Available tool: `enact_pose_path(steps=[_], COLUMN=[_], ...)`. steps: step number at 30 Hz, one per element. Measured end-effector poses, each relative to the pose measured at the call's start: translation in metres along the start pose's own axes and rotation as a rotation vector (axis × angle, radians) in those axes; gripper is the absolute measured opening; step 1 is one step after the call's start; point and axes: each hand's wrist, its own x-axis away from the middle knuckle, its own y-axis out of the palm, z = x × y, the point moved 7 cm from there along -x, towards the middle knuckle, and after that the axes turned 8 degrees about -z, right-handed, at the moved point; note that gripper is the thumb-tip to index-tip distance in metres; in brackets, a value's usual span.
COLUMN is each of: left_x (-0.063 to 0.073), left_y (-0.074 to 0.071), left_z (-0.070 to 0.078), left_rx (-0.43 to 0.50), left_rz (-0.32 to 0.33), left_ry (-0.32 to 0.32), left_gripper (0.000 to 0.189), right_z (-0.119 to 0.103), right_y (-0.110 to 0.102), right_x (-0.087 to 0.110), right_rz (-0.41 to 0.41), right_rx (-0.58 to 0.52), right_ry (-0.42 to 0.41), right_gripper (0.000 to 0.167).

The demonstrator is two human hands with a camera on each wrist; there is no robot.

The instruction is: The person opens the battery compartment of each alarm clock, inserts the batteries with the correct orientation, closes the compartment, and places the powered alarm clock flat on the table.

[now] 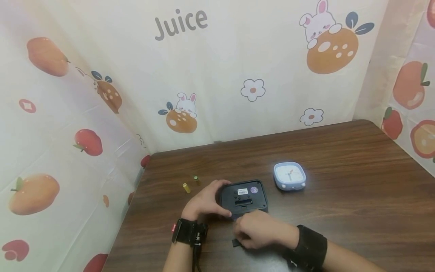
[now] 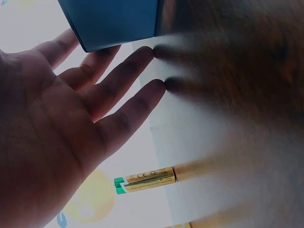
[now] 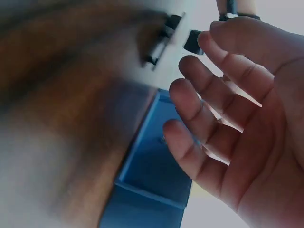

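Note:
A black box-shaped device (image 1: 242, 215) lies on the table with its label and battery slot facing up. My left hand (image 1: 205, 202) grips its left end, thumb at the front and fingers at the back. Just in front of the device, my right hand (image 1: 255, 228) pinches a small black piece (image 3: 194, 42) between thumb and index finger; most of it is hidden. A flat black cover (image 1: 236, 243) with small tabs is on the table by that hand. Left of the device stand a green-topped gold battery (image 1: 196, 178) and another gold battery (image 1: 186, 188).
A light blue alarm clock (image 1: 290, 176) sits to the right of the device, behind my right forearm. The brown wooden table (image 1: 353, 189) meets a fruit-printed curtain (image 1: 217, 83) at the back and sides. Dark straps wrap both wrists, with a cable at the left one.

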Motion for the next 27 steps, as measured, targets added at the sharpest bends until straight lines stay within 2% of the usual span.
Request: enact_pose_path(steps=[9, 12, 14, 17, 21, 24, 27], left_x=[0.0, 0.0, -0.001, -0.001, -0.002, -0.002, -0.002], left_y=[0.0, 0.0, 0.0, 0.0, 0.0, 0.0, 0.001], left_z=[0.0, -0.001, -0.001, -0.002, -0.002, -0.002, -0.002], left_rx=[0.005, 0.007, 0.004, -0.003, -0.006, -0.003, -0.001], left_rz=[-0.007, -0.008, -0.01, -0.011, -0.016, -0.018, -0.018], left_ry=[-0.006, 0.0, 0.003, 0.004, 0.008, 0.016, 0.022], left_gripper=[0.09, 0.089, 0.089, 0.088, 0.088, 0.088, 0.089], right_z=[0.011, 0.013, 0.015, 0.018, 0.024, 0.031, 0.039], right_y=[-0.024, -0.033, -0.041, -0.051, -0.06, -0.061, -0.059], right_x=[0.009, 0.011, 0.013, 0.016, 0.021, 0.023, 0.024], right_rz=[0.006, 0.042, 0.094, 0.209, 0.332, 0.354, 0.342], right_rx=[-0.158, -0.185, -0.179, -0.09, -0.006, -0.016, -0.041], right_ry=[0.028, 0.022, 0.028, 0.067, 0.149, 0.206, 0.258], right_gripper=[0.006, 0.011, 0.016, 0.026, 0.051, 0.071, 0.084])
